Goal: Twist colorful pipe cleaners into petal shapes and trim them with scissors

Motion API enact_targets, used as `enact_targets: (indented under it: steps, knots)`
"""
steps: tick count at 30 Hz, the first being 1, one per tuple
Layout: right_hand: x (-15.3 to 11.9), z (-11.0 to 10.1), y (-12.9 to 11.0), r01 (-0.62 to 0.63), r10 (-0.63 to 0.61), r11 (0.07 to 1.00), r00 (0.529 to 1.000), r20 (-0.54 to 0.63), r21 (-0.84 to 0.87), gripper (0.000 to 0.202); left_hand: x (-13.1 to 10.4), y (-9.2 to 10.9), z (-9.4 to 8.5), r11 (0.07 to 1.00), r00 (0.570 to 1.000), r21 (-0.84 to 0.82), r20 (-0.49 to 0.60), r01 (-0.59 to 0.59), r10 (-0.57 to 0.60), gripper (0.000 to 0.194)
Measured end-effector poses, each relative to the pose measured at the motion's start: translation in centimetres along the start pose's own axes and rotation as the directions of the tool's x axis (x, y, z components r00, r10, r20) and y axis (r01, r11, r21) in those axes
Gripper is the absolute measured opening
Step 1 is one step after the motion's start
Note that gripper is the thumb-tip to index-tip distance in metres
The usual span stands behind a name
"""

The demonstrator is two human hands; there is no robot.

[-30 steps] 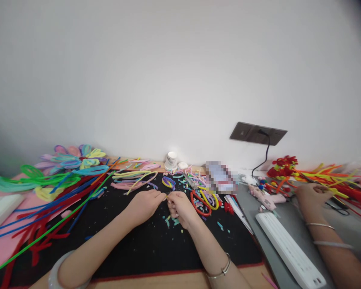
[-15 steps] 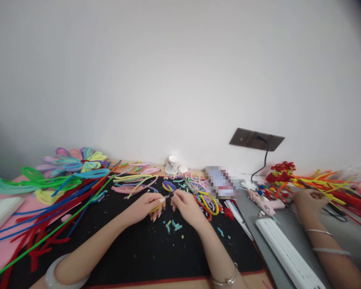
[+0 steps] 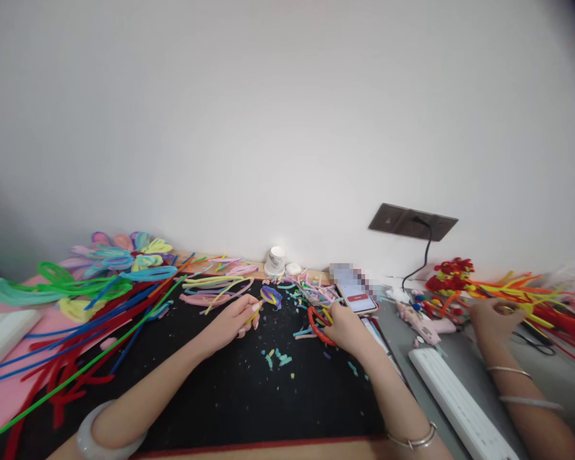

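Observation:
My left hand (image 3: pixel 237 319) is closed in a pinch on a small yellow stem piece (image 3: pixel 255 314) over the black mat (image 3: pixel 211 396). Just beyond its fingertips lies a purple and yellow loop (image 3: pixel 271 296). On the right, my right hand (image 3: pixel 344 327) has its fingers bent down at red-handled scissors (image 3: pixel 317 324) and yellow loops; what its fingertips grip is hidden. Small teal cuttings (image 3: pixel 278 359) lie on the mat between and below my hands.
Fuzzy stems (image 3: pixel 100 319) cover the left side. A paper cup (image 3: pixel 275 260) and a phone (image 3: pixel 353 291) stand near the wall. To the right are a pink glue gun (image 3: pixel 424 324), a white power strip (image 3: pixel 460 402) and another person's hand (image 3: pixel 496 326).
My right hand has left the spot beside my left hand and moved right to the scissors and loops. The yellow loops there are now largely covered. My left hand has barely moved.

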State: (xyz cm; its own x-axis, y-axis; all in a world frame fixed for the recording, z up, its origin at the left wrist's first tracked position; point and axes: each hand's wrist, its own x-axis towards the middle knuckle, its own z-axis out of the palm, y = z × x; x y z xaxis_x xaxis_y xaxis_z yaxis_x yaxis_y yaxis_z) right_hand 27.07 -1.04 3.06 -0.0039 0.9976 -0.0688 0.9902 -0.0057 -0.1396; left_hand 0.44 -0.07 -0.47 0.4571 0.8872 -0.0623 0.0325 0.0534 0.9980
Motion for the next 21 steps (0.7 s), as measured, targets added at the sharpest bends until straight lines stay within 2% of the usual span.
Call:
enact_targets:
  steps: [2,4,7,10,12,14,18,21]
  knots:
    - [-0.1,-1.1,0.5,0.016,-0.017,1.0,0.999,0.031,0.016,0.006,0.0,-0.1,0.0,1.0,1.0,-0.009,-0.01,-0.005,0.005,0.031]
    - [-0.4,-1.9,1.1,0.018,-0.021,0.998,0.998,0.056,0.062,0.01,0.0,-0.1,0.0,1.0,1.0,-0.01,-0.02,-0.006,0.006,0.031]
    - [-1.1,-2.1,1.7,-0.011,-0.006,0.965,0.998,0.063,0.26,0.011,-0.1,0.0,0.1,1.0,1.0,-0.017,-0.028,-0.012,0.011,0.032]
    - [-1.8,-1.7,1.4,-0.08,0.003,0.819,0.991,0.134,0.569,0.01,-0.1,0.1,0.2,1.0,0.999,-0.014,-0.031,-0.025,0.025,0.032]
    - [-2.2,-1.5,0.8,-0.098,-0.021,0.736,0.986,0.168,0.67,0.016,-0.2,0.2,0.3,1.0,0.999,-0.006,-0.038,-0.021,0.02,0.032]
    - [-2.5,-1.5,0.1,-0.058,-0.065,0.728,0.986,0.154,0.683,0.021,-0.2,0.4,0.4,1.0,0.999,-0.005,-0.05,-0.006,0.005,0.033]
    - [-3.2,-1.5,-1.1,0.102,-0.152,0.791,0.988,0.033,0.603,0.026,-0.2,0.6,0.6,1.0,0.997,-0.02,-0.08,0.01,-0.012,0.031]
    - [-3.8,-1.1,-2.0,0.132,-0.159,0.815,0.987,0.0,0.565,0.029,-0.1,0.7,0.8,0.999,0.996,-0.05,-0.093,-0.002,-0.003,0.031]
